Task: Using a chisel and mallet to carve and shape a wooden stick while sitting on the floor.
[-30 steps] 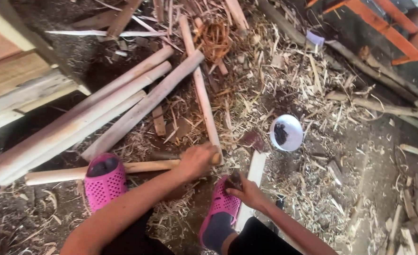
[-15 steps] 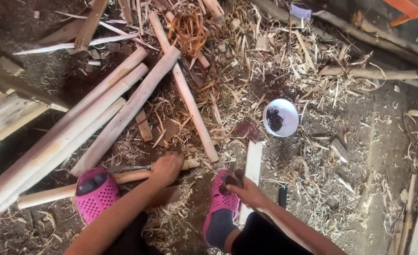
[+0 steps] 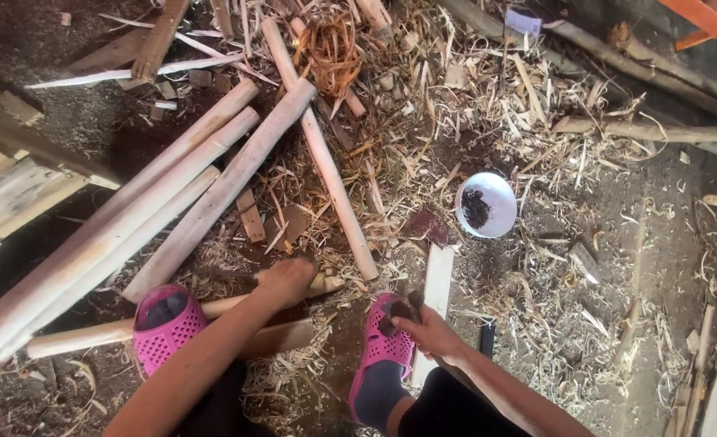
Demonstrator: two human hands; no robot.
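The person sits low over a dirt floor point(image 3: 642, 267) littered with wood shavings, one pink perforated clog on each foot. The left hand point(image 3: 287, 277) presses down on a pale peeled stick point(image 3: 123, 328) that lies roughly crosswise in front of the person, passing under the left clog point(image 3: 166, 324). The fingers of this hand curl over the stick near its right end; the grip is closed on the wood, though the fingertips themselves are hidden on the far side.

The right hand point(image 3: 429, 330) sits just beside the right clog point(image 3: 384, 356), wrapped shut around a dark tool head point(image 3: 399, 310) that protrudes above the knuckles. What kind of tool it is cannot be told. A flat pale board point(image 3: 438, 279) lies on the floor directly beyond this hand, and a dark flat object point(image 3: 488, 338) lies just right of the wrist.

A bundle of long peeled poles point(image 3: 172, 186) slants from the near left of the floor up toward the far middle. One thinner pole point(image 3: 326, 166) crosses them, running from the far middle down to a point near the left hand. A white bowl point(image 3: 488, 202) holding dark matter stands right of the middle, well apart from both hands. Rough branches point(image 3: 634, 73) lie along the far right edge of the floor
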